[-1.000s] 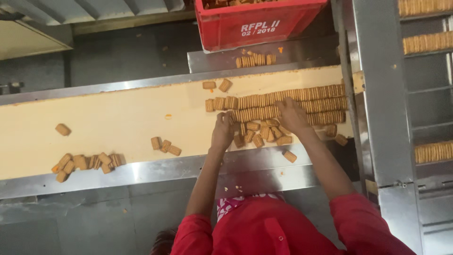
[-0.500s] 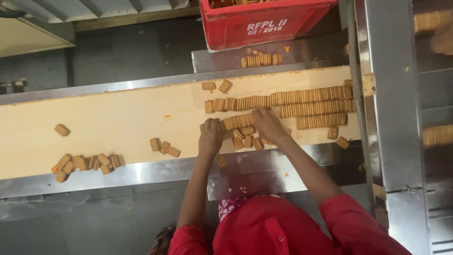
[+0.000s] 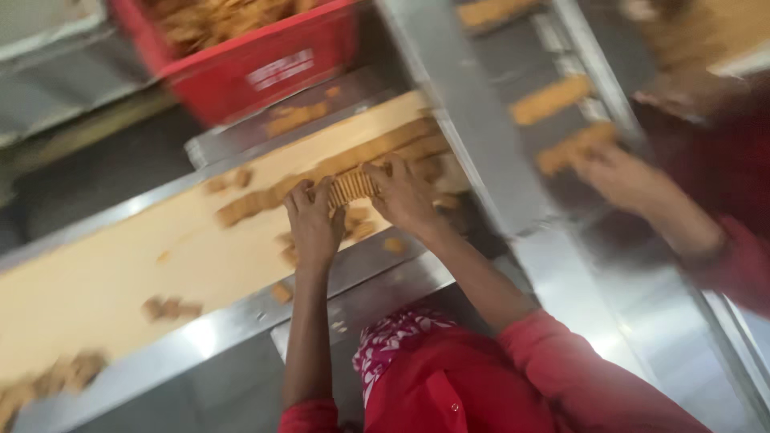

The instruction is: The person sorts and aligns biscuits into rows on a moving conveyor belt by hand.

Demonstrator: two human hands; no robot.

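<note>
Two hands on one biscuit row: my left hand [image 3: 313,224] presses its left end, my right hand [image 3: 405,196] its right end, fingers curled, stack of biscuits [image 3: 351,187] squeezed between them over the cream belt [image 3: 96,281]. Red crate [image 3: 257,68] beyond. Co-worker's hand [image 3: 622,176] far right, blurred.

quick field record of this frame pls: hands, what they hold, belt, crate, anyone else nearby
left hand: pressed against the left end of a stack of biscuits
right hand: pressed against the right end of the same stack
stack: a short row of biscuits on edge, squeezed between both hands, over the belt
conveyor belt: cream, loose biscuits scattered on it
red crate: beyond the belt, filled with biscuits
other person: a hand in a red sleeve at right, beside biscuit rows
image: blurred and tilted
</note>
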